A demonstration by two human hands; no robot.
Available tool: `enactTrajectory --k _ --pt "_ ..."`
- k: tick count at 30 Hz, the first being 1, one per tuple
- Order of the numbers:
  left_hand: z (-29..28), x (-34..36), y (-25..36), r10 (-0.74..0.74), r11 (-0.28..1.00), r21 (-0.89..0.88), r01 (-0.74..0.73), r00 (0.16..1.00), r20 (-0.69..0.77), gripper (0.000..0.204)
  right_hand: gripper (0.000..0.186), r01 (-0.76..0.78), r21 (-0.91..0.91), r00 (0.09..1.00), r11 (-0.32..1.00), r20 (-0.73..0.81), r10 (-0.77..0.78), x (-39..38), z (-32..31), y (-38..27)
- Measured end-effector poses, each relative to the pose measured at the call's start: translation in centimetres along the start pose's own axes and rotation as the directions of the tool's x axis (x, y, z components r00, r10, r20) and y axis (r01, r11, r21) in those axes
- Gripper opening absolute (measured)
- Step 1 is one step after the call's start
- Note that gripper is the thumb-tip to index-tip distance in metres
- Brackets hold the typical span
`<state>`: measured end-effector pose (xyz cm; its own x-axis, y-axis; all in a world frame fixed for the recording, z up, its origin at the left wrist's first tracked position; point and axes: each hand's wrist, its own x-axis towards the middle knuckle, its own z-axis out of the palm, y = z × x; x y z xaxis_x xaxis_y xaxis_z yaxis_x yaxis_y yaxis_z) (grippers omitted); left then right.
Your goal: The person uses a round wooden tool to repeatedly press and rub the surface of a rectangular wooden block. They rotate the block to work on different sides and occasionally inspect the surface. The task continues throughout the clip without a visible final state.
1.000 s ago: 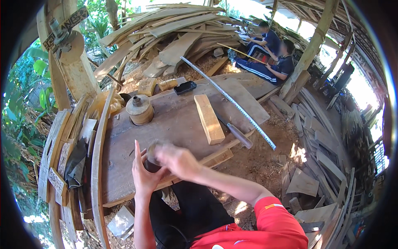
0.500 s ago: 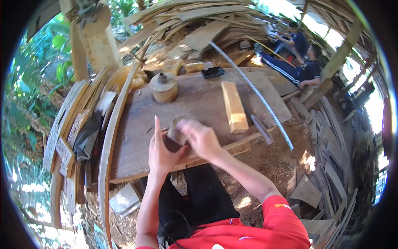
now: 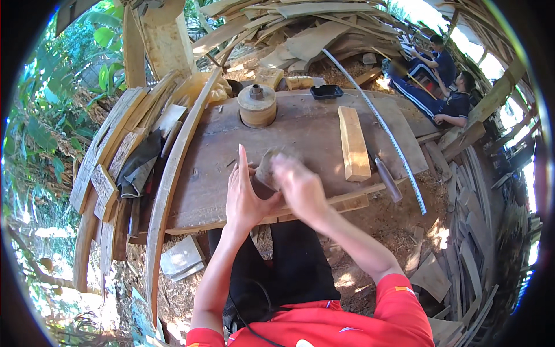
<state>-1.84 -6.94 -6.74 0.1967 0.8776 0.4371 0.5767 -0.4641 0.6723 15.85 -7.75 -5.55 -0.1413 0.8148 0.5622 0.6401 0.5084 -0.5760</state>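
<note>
Left fingers (image 3: 244, 168) spread; right fingers (image 3: 284, 168) blurred, hold unclear; brown piece (image 3: 265, 172) between; strip (image 3: 384, 123) marked.

Tabletop (image 3: 217, 168): wood, fairly smooth, matt
Block (image 3: 352, 144): bare wood — smooth-faced
Tray (image 3: 326, 92): plastic-looking, slightly glossy
Handle (image 3: 388, 180): smooth, looks wooden
Shirt (image 3: 315, 325): matt cloth
Boards (image 3: 108, 151): rough, bare wood
Round piece (image 3: 266, 168): matt — material too blurred to tell

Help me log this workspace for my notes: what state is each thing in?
Left hand: open, thumb spread
Right hand: motion-blurred, at the small roundish piece; grip unclear
Small roundish piece: between the hands, partly hidden
Wooden vessel: upright
Black tray: open-topped, contents unclear
Pale wood block: lying down
Handled tool: lying down
Marked strip: lying down, near end past the bench
</note>
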Motion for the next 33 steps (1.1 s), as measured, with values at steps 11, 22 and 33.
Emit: enactTrajectory --k 11,22,33 --pt "-0.3 -0.2 -0.1 -0.042 0.999 -0.007 0.042 0.999 0.011 0.137 0.018 0.186 -0.004 0.982 0.983 0.019 -0.186 -1.2 0.3 -0.3" --pt "0.2 -0.2 -0.2 0.117 0.971 0.225 -0.084 0.984 -0.136 0.090 0.064 -0.093 -0.289 0.956 0.953 -0.295 0.004 -0.2 -5.8 0.2" --pt "0.5 -0.2 0.6 0.123 0.959 0.277 -0.061 0.969 -0.215 0.078 0.048 -0.408 -0.663 0.913 0.628 -0.277 0.300 -2.5 -8.9 5.8"
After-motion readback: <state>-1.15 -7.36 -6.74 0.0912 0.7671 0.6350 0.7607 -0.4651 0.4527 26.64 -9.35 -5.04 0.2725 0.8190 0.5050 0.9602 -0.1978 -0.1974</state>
